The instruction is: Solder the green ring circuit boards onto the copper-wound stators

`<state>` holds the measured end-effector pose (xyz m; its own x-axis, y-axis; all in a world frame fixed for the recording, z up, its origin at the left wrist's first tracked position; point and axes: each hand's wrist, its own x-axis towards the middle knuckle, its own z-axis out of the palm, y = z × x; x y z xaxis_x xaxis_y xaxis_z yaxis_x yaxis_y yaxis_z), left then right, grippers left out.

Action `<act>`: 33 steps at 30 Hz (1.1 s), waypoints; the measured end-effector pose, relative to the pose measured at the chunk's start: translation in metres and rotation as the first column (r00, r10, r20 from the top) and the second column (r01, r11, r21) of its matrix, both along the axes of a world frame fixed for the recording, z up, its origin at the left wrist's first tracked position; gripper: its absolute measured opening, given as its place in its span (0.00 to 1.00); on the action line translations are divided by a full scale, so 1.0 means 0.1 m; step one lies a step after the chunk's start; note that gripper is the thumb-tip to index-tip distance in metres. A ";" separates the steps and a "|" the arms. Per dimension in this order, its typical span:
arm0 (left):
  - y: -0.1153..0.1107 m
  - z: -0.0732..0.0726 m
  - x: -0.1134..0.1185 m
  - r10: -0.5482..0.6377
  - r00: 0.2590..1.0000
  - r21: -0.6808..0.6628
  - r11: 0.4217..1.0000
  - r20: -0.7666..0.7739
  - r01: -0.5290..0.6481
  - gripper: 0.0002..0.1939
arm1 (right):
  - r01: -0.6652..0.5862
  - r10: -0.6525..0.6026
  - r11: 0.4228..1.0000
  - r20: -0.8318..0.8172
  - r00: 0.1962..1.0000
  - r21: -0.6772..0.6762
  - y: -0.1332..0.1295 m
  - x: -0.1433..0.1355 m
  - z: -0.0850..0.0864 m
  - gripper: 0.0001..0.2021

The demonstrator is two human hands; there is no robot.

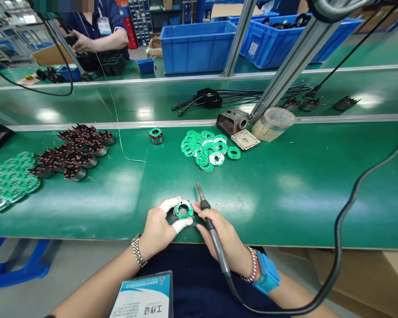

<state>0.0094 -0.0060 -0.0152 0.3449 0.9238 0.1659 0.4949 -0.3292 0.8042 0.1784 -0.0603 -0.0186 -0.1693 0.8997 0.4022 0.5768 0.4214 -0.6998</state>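
White-wrapped fingertips of my left hand grip a stator with a green ring board on top, near the front edge of the green bench. My right hand holds a soldering iron, its tip pointing up and away from me; the index fingertip is beside the board's right side. Further back stands one stator with a green board. Loose green ring boards lie in a pile right of it. Several black and copper stators are grouped at the left, next to stacked green boards.
A metal holder, a sponge tray and a cloudy jar stand at the back beside a slanted metal post. Solder wire hangs down centre-left. The iron's cable curves along the right. Another person works across the bench.
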 end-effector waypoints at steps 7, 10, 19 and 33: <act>-0.03 0.02 -0.05 -0.045 0.994 -0.154 0.986 0.100 0.061 0.31 | -0.022 0.015 0.997 -0.089 0.996 -0.072 0.08 0.12 0.02 0.15; 0.00 0.08 -0.21 -0.070 0.947 -0.293 0.941 0.314 0.166 0.32 | -0.017 0.008 0.997 -0.126 0.992 -0.069 0.15 0.13 0.08 0.19; 0.16 0.08 -0.19 0.086 0.939 -0.401 0.914 0.334 0.059 0.06 | -0.166 0.165 0.986 -0.069 0.984 -0.008 0.38 -0.14 0.10 0.19; 0.20 0.13 -0.09 0.123 0.884 -0.541 0.826 0.452 0.161 0.07 | -0.138 0.135 0.983 0.028 0.990 0.121 0.38 -0.07 0.21 0.13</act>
